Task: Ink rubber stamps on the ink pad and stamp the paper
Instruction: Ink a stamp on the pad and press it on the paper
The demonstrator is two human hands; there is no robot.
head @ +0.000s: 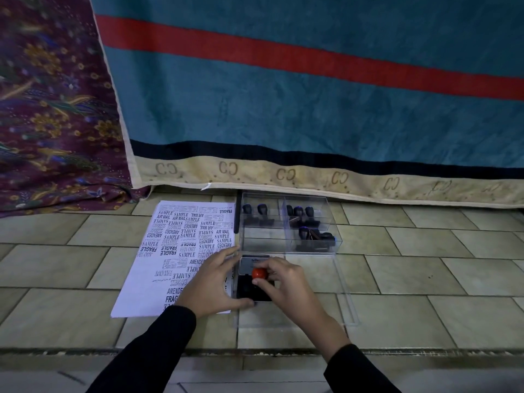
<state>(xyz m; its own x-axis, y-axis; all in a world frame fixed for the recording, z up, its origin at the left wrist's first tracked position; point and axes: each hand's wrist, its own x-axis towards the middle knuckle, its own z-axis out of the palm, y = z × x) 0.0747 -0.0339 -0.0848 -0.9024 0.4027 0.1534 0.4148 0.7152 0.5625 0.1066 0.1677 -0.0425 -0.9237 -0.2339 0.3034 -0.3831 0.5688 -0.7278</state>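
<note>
The white sheet of paper point(175, 251) lies flat on the tiled floor point(425, 279), left of the other items; most of its surface already carries black stamped words such as SAMPLE, FRAGILE and AIR MAIL, with a bare area along its lower left.

The left hand point(211, 285) rests partly on the paper's right edge, fingers spread and flat; its thumb reaches to the near edge of the black ink pad in its open case point(249, 290), apparently steadying it; it grips nothing.

The ink pad sits just right of the paper, between the two hands; the right hand point(283, 282) is closed around a red-knobbed rubber stamp point(259, 273), fingertips pinching the handle, the stamp standing on or just over the pad; contact cannot be confirmed.

Behind the pad stands a clear plastic compartment box point(289, 222) holding several black-handled stamps point(303, 214); a clear lid point(346, 293) lies on the floor at the right.

Step in hand, by judgement: inking. The next move calls for lifting the stamp straight up, carrying it left to a bare area of paper, and pressing down squarely; the left hand should shift to hold the sheet.
</note>
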